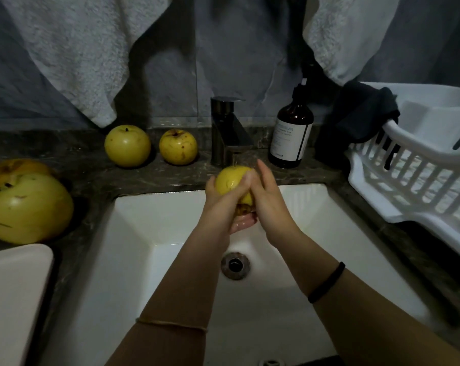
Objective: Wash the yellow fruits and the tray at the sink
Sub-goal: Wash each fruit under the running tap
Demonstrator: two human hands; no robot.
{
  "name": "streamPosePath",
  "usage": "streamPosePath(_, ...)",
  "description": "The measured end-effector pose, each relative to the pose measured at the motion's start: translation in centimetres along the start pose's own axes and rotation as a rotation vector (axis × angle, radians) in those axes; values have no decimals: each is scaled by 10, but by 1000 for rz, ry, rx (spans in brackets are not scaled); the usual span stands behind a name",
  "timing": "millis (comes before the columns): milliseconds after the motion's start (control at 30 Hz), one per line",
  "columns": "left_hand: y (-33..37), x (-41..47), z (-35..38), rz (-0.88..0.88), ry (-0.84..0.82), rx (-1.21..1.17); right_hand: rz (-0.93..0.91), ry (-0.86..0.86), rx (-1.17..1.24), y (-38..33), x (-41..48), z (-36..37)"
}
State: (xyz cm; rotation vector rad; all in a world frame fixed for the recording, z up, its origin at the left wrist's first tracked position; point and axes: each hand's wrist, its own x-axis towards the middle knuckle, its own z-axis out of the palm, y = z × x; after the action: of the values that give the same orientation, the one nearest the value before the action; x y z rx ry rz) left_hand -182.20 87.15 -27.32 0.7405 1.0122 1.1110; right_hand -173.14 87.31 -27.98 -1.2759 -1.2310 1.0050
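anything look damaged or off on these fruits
Yes. The large fruit at the left edge of the counter has dark gashes in its skin, the smaller fruit just left of the faucet carries brown spots, and the held fruit shows a brown patch underneath.

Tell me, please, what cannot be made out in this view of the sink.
Head view:
- held fruit: underside covered by the left hand and right hand.
- bottle label: print too small.
- rear fruit, far left: mostly behind the front fruit.
- white tray: cut off by the left edge.
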Motion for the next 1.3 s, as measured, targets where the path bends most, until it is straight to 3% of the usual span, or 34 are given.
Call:
streamPosePath(167, -1, -3, 0, 178, 6, 183, -89, 50, -104, 3, 2, -4)
streamPosePath(533, -1, -2, 2, 100, -24, 189, -107, 121, -190, 9, 3, -3)
streamPosePath(800, -3, -2, 1, 174, -95, 177, -67, 200, -74, 7, 9, -8)
streamPosePath(967, -3, -1, 1, 210, -120, 111, 39, 263, 146, 4, 11, -10)
streamPosePath(1300, -1, -2, 1, 155, -50, 98, 83, 256, 148, 6, 13, -7)
